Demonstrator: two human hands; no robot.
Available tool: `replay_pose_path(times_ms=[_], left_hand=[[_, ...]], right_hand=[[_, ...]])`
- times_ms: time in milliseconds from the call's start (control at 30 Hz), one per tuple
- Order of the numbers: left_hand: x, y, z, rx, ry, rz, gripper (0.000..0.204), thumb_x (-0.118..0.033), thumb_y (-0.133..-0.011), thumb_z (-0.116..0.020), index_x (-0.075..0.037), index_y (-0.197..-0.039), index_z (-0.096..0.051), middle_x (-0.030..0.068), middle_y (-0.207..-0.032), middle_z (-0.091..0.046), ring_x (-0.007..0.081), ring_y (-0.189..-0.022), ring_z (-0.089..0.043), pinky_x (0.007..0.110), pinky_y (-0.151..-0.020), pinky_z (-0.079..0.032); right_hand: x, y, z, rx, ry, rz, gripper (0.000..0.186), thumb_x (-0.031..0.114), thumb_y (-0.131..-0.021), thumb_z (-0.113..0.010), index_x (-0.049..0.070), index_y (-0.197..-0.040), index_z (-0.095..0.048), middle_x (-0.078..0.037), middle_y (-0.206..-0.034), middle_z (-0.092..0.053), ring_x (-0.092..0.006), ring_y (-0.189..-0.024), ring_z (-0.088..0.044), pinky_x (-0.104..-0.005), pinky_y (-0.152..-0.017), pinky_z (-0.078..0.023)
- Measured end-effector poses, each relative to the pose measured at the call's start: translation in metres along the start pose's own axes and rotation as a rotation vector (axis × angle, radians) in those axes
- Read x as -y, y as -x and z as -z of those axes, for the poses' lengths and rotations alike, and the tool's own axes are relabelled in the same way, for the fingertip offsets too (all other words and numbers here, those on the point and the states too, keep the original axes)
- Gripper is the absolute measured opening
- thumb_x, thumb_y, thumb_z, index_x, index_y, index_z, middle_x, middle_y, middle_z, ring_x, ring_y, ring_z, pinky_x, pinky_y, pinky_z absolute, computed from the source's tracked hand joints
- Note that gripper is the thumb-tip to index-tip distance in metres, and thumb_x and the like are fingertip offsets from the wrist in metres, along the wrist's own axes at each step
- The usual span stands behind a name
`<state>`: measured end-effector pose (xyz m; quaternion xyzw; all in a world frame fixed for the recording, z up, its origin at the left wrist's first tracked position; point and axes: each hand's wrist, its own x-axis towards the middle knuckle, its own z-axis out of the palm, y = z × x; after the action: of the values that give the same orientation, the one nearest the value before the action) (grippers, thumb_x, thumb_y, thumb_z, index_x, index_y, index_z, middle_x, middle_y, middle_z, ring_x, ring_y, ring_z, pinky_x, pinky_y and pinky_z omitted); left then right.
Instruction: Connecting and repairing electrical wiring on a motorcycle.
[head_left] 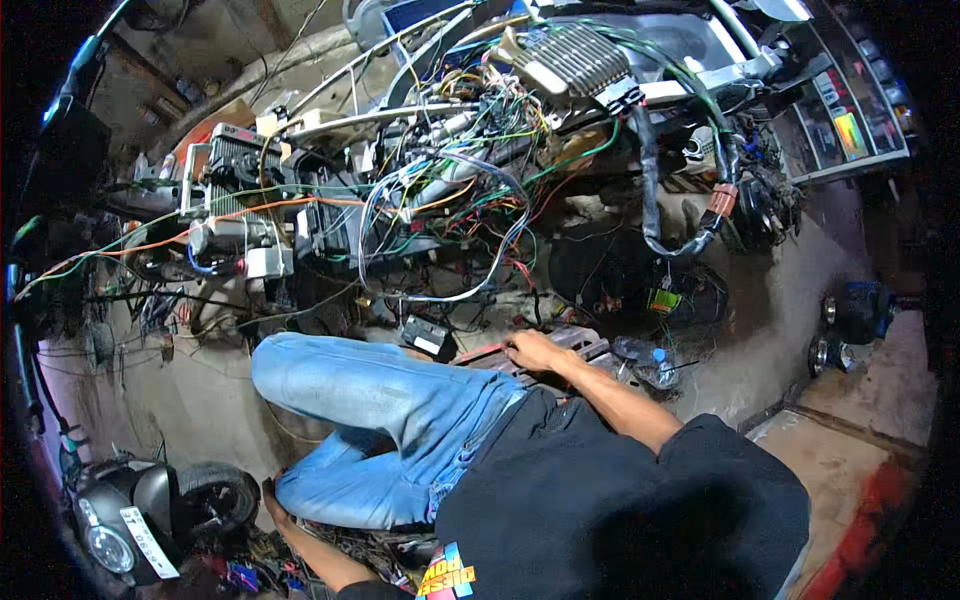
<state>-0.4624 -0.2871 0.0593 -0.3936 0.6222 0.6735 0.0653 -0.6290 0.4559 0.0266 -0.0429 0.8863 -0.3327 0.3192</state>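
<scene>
My right hand (537,351) reaches to a long open metal tool tray (588,346), grey with a reddish edge, beside my thigh. Its fingers curl down at the tray's near side, and what they hold, if anything, is hidden. My left hand (270,498) is low beside my bent knee in blue jeans, close to a small black tyre (222,497). The fingers of that hand are mostly hidden. A small black box with a white label (428,338) sits just left of the tray. A clear plastic bottle with a blue cap (657,366) lies to its right.
Ahead stands a frame loaded with tangled coloured wires (450,190), a finned metal unit (575,62) and a thick black wrapped cable (650,190). A black scooter front with a round headlamp (108,548) is at lower left. A glass-fronted cabinet (850,120) stands far right.
</scene>
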Motion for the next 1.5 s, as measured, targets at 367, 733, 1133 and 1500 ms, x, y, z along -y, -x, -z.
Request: replay_pose_path(times_ms=[367,733,1133,1500], left_hand=[[0.01,0.021,-0.004,-0.049,0.225,0.261,0.057,-0.041,-0.104,-0.033,0.004,-0.126,-0.058,0.0182,-0.121,-0.064,0.0296,-0.11,-0.06,0.041,-0.1,-0.044],[-0.006,0.011,-0.014,-0.125,0.07,0.2,0.056,-0.042,-0.103,-0.037,0.003,-0.129,-0.057,0.0159,-0.124,-0.062,0.0281,-0.113,-0.058,0.039,-0.102,-0.043],[0.001,0.003,-0.008,-0.311,-0.375,0.043,0.048,-0.037,-0.101,-0.043,0.003,-0.121,-0.061,0.0143,-0.117,-0.066,0.0259,-0.106,-0.061,0.037,-0.095,-0.046],[-0.058,0.034,-0.051,-0.465,-0.751,0.009,0.054,-0.04,-0.096,-0.042,0.006,-0.11,-0.067,0.0278,-0.114,-0.066,0.036,-0.108,-0.064,0.041,-0.093,-0.044]], right_hand=[[0.016,-0.004,0.005,0.12,0.036,-0.011,0.03,0.022,-0.09,-0.055,0.002,-0.109,-0.068,-0.027,-0.099,-0.068,-0.0438,-0.096,-0.065,-0.0526,-0.086,-0.05],[0.023,0.005,0.003,0.146,-0.01,0.029,0.029,0.019,-0.09,-0.052,-0.002,-0.106,-0.065,-0.027,-0.102,-0.066,-0.0428,-0.099,-0.064,-0.051,-0.086,-0.05],[0.044,-0.009,0.014,0.126,-0.166,0.063,0.031,0.021,-0.091,-0.059,0.001,-0.114,-0.067,-0.024,-0.11,-0.067,-0.0415,-0.105,-0.063,-0.0471,-0.092,-0.048],[0.052,-0.037,0.026,0.188,-0.028,0.161,0.027,0.016,-0.094,-0.057,0.0,-0.114,-0.066,-0.017,-0.098,-0.071,-0.0278,-0.091,-0.068,-0.0355,-0.083,-0.051]])
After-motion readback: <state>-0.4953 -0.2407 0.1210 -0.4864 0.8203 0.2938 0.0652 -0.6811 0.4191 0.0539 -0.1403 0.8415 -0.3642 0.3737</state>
